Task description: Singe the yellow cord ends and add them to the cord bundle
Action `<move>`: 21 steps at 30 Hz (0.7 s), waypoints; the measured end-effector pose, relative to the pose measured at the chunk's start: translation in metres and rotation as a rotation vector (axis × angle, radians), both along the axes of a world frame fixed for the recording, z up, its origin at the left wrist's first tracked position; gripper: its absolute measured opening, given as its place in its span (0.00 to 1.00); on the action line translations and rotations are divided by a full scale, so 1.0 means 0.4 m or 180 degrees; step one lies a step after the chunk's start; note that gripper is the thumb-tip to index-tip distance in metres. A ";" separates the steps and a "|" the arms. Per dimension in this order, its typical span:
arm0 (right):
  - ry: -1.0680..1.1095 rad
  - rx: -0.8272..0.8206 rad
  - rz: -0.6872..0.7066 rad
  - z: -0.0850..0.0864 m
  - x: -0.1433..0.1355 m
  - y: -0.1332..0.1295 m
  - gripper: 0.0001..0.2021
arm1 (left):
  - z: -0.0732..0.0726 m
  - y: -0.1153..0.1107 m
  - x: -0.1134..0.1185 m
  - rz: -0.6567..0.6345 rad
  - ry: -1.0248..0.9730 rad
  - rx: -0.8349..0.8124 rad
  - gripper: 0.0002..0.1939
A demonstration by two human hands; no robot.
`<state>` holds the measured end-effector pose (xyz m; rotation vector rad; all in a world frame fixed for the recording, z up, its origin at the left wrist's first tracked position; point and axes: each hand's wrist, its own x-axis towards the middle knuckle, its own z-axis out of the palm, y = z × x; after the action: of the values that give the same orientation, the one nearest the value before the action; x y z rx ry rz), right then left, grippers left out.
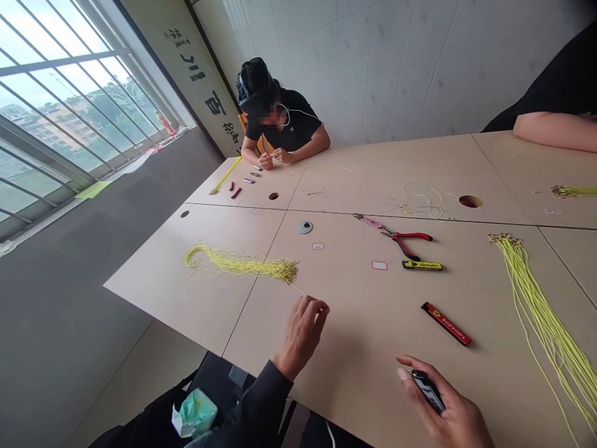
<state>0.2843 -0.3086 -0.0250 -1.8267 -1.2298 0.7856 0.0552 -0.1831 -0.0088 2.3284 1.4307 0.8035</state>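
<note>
My left hand (pixel 303 326) is over the table near its front edge, fingertips pinched together around the end of a thin yellow cord. That cord leads to a bundle of yellow cords (pixel 233 262) lying just beyond the hand. At the lower right, my right hand (pixel 441 398) holds a small black lighter-like object (pixel 428 391) in its palm, with thumb and forefinger apart at the tips. A red lighter (pixel 446 323) lies above my right hand. Farther back are a yellow lighter (pixel 422 266), red-handled pliers (pixel 405 239) and a pink-handled tool (pixel 370 222).
A second yellow cord bundle (pixel 541 311) lies at the right. Across the table (pixel 345 267), a person (pixel 293 124) works with both hands near small tools. Another person's arm (pixel 555 129) rests at the far right. A round metal cap (pixel 305 228) and loose threads lie mid-table.
</note>
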 end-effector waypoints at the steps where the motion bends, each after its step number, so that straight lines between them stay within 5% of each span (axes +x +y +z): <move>1: 0.0111 0.0079 0.0201 0.009 -0.026 0.028 0.19 | 0.006 -0.013 0.012 -0.0107 -0.0011 -0.0004 0.08; 5: 0.0307 0.0374 0.0731 0.027 -0.089 0.097 0.19 | 0.020 -0.057 0.047 -0.0585 -0.0172 -0.0163 0.07; 10: 0.0211 0.0361 0.1085 0.021 -0.072 0.101 0.14 | 0.006 -0.084 0.073 -0.0613 -0.0649 -0.0672 0.08; 16: 0.0349 0.0198 0.0789 0.038 -0.052 0.095 0.16 | 0.002 -0.088 0.104 -0.0707 -0.0909 -0.0984 0.09; 21: 0.0677 -0.0128 0.0291 0.100 -0.011 0.094 0.19 | 0.001 -0.055 0.100 -0.0678 -0.0287 -0.0322 0.17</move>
<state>0.2800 -0.2708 0.0148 -1.6787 -1.1726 1.0342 0.0951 -0.2050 -0.0082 2.2881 1.1360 0.7472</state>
